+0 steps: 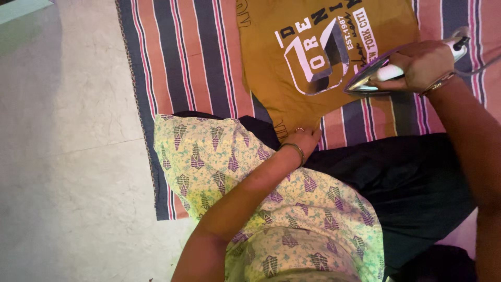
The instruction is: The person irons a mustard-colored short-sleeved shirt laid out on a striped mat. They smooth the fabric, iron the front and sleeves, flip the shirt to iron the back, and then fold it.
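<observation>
The soft mustard-yellow cotton T-shirt with a white and grey print [313, 57] lies flat on a striped cloth of pink, orange and dark blue bands [188, 62], between the two hands. The shirt looks light and floppy, so it would bend and bunch up if pushed; the best place to hold it seems to be its edge or hem, pinched flat. The left hand [301, 137] does just that: its fingers press down on the near edge of the shirt, closed narrow and flat against the cloth, with a thin bangle on the wrist. That arm is bent and reaches forward across the lap. The right hand [420, 65] is wrapped tight around the white handle of a clothes iron with a shiny metal base [373, 78]. The iron is tipped up on its side, so its shiny base shows, and its pointed tip is over the right side of the shirt, next to the print. The iron looks hard and heavy, and its base may be hot, so only the handle is safe to grab. The right arm stretches out long from the right edge of the view. Near the left arm is a light green patterned garment [250, 172] and dark cloth [412, 188] over the person's lap. Left of the striped cloth is a pale stone floor [62, 156].
</observation>
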